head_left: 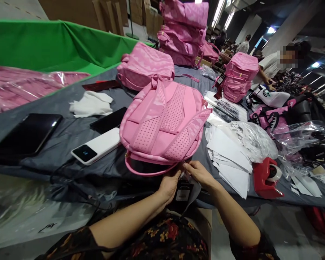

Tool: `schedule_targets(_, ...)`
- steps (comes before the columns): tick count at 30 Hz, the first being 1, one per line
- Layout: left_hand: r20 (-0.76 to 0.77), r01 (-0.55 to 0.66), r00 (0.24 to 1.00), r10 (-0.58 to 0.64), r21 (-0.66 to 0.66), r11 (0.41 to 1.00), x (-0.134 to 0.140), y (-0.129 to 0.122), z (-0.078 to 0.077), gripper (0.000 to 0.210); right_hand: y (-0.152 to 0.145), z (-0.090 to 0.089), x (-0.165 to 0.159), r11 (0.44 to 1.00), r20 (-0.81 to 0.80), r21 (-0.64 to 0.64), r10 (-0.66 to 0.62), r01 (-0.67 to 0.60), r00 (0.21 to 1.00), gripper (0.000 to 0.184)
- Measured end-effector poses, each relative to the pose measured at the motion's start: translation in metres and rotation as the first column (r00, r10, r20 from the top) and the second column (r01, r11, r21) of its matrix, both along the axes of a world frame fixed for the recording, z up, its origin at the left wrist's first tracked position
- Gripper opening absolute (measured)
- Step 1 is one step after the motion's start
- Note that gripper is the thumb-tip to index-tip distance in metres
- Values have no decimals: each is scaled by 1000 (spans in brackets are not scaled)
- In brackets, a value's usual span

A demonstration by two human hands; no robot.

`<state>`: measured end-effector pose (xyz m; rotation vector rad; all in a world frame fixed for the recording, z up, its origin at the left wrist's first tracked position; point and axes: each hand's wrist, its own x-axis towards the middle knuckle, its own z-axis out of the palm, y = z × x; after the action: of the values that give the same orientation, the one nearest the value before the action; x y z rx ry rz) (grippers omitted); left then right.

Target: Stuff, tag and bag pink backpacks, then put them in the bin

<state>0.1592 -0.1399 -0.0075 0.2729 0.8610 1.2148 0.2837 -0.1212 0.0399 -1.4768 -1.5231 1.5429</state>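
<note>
A pink backpack (pixel 165 119) lies with its dotted back panel and shoulder straps facing up, its looped handle (pixel 151 172) toward me. At its near right edge my left hand (pixel 170 185) and my right hand (pixel 199 173) meet, fingers closed. My right hand pinches a whitish strip (pixel 194 193) that hangs down past the table edge. What the left fingertips grip is hidden. Just below the hands hangs a black tag with a white label (pixel 182 194).
On the left are a white power bank (pixel 97 145), a dark tablet (pixel 27 135) and a white cloth (pixel 91 104). Paper sheets (pixel 229 155) and a red tape dispenser (pixel 267 178) lie right. More pink backpacks (pixel 146 66) stand behind; another person (pixel 276 65) works at far right.
</note>
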Motion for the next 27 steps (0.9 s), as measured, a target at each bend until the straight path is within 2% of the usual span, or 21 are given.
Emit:
schedule_targets(2,41,59,997,-59,-14,998,-4,-2,7,55,4,-2,-1,988,-115,-152,-40,22,993,64)
schedule_targets(5,68,263,962,-263,23,965,-25,-15,17,54,6,-9,1,950,-203,-314,-80,12,976,63)
schedule_targets(6,31,330,943,-331,38,943,-37,-21,20,55,4,-11,3,936,-232,-351,-95,7,968,61)
schedule_targets(8,-145,470,876,-461,35,882,-70,-36,27,59,-5,-15,9,918,-304,-395,-115,-16,946,57)
schedule_targets(9,-268,548,808,-525,14,837,-89,-44,33,59,-12,-16,14,914,-341,-404,-115,-35,933,54)
schedule_targets(11,-501,718,572,-649,-76,692,-127,-57,50,54,-31,-18,23,910,-401,-411,-121,-60,908,47)
schedule_targets(13,-619,819,346,-705,-167,548,-158,-66,76,47,-53,-19,32,896,-430,-437,-132,-78,893,41)
schedule_targets(14,-641,835,296,-708,-186,517,-169,-67,91,46,-64,-19,36,884,-426,-460,-133,-87,895,41)
schedule_targets(15,-649,829,301,-699,-185,528,-177,-66,107,45,-74,-19,38,872,-413,-480,-128,-96,902,42)
schedule_targets(16,-648,802,351,-676,-164,574,-181,-63,121,45,-83,-18,40,863,-398,-493,-111,-110,911,44)
schedule_targets(19,-631,644,576,-520,-40,764,-178,-34,154,48,-99,-14,45,879,-399,-451,-45,-153,916,55)
schedule_targets(21,-637,536,678,-366,88,840,-170,3,162,52,-100,-9,52,912,-389,-366,28,-183,921,59)
schedule_targets(23,-665,442,721,-192,229,868,-160,52,161,51,-94,-1,66,955,-277,-243,102,-172,956,57)
schedule_targets(24,-698,403,709,-97,289,868,-154,79,158,46,-89,5,74,977,-180,-164,107,-137,978,56)
schedule_targets(25,-758,389,652,-14,319,864,-147,108,154,39,-83,12,82,994,-66,-75,73,-78,995,53)
schedule_targets(27,-891,388,424,162,340,857,-129,162,147,25,-72,28,95,989,141,128,-96,78,985,50)
